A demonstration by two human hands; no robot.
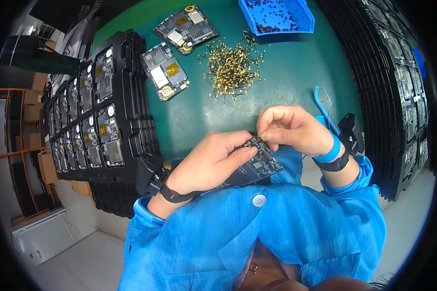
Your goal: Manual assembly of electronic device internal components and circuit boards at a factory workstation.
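Note:
Close to my body, a dark circuit board (260, 167) is tilted in my left hand (204, 162), whose thumb lies on its face and whose fingers go behind it. At the board's upper corner, my right hand (296, 130) pinches thumb and forefinger together. Whatever sits between those fingertips is too small or hidden to make out. A blue band (331, 151) circles my right wrist. Beyond my hands, a loose pile of thin black pieces with gold-coloured ends (230, 68) lies on the green mat (199, 116).
Left of the pile lie a circuit board (164, 72) and, farther back, a stack of boards (187, 30). A blue bin (307, 20) with small black rings stands at the back. Black trays of boards flank both sides, left (136, 97) and right (374, 92). A coiled blue cord (319, 102) lies at right.

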